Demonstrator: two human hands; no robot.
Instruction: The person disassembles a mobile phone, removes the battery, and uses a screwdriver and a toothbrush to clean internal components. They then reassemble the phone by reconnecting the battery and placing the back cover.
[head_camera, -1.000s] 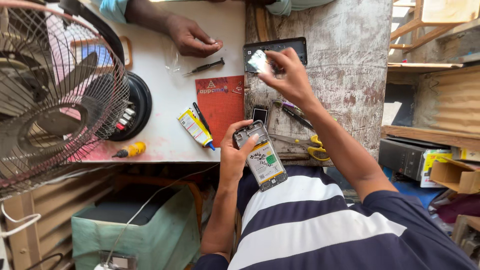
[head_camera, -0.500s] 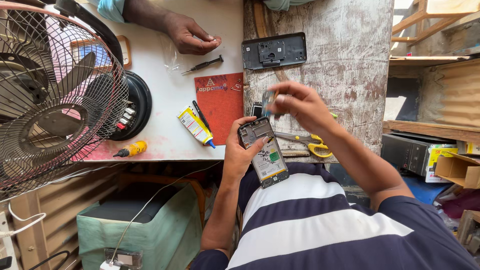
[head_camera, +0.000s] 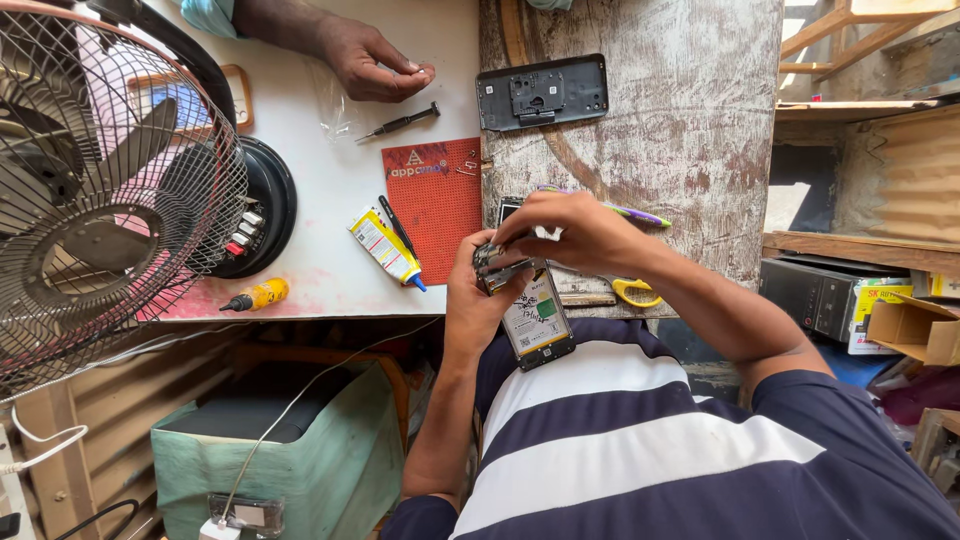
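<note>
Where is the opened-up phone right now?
In the head view, the opened phone sits bottom-centre, held by the left hand, the right hand on its top.

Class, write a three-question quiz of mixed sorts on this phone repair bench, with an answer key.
1. True or false: the left hand holds the opened phone while the right hand works at its top end.
2. Which lies on the white table beside the other person's hand? A black screwdriver; B scissors; C glue tube.
3. Fill in: the red mat lies to the ___ of the phone back cover in the picture.

Key: 1 true; 2 A; 3 lower left.
</note>
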